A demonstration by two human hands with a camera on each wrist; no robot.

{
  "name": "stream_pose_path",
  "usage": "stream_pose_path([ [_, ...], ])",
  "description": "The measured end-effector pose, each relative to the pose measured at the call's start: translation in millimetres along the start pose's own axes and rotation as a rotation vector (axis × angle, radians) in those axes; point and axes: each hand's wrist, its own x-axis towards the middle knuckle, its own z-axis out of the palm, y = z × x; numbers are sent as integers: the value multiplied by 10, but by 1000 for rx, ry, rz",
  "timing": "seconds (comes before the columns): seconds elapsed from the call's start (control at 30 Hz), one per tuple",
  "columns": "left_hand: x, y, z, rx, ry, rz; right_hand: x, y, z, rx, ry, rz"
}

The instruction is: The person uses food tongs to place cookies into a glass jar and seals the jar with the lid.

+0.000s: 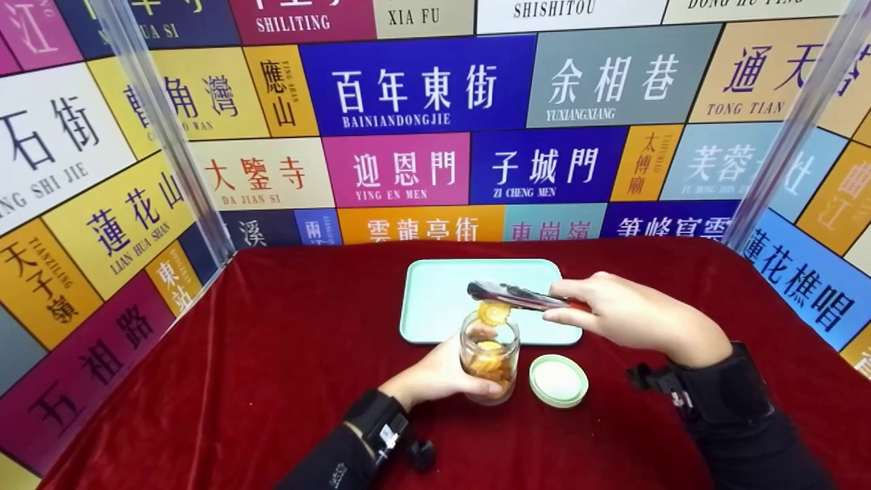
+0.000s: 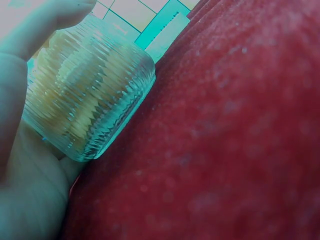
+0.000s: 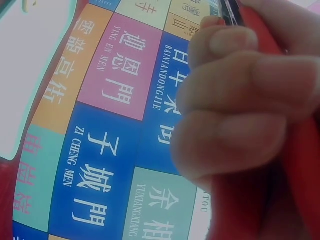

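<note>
My left hand (image 1: 435, 373) holds a clear glass jar (image 1: 509, 357) near the table's middle, its thumb across the front. Yellow-orange slices (image 1: 487, 362) fill the lower part of the jar. Ribbed glass of the jar (image 2: 120, 95) blurs the slices in the left wrist view. My right hand (image 1: 629, 314) grips metal tongs (image 1: 514, 295) with red handles, which show in the right wrist view as a red handle (image 3: 300, 165) under curled fingers. At the tongs' tip, a round yellow slice (image 1: 494, 313) hangs over the open jar mouth.
Behind the jar lies a pale green tray (image 1: 435, 296), partly covered by the tongs and right hand. A round lid (image 1: 558, 381) with a pale green rim rests right of the jar. Dark red cloth (image 1: 306, 340) covers the table; a wall of colourful signs (image 1: 415, 88) stands behind.
</note>
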Motion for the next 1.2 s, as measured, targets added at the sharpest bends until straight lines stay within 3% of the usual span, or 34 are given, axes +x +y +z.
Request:
stream_pose_path([
  [0.33,23,-14,-2,7,-17,61,-8,-16,-20,12,-8,128],
  [0.6,21,-18,4,-12,-9,39,-12,68,-63,41,-21,225],
  [0.97,15,-11,4,6,-1,15,-140,437,-187,45,64,361],
  [1.2,13,0,9,39,12,6,-261,750,-233,43,69,462],
])
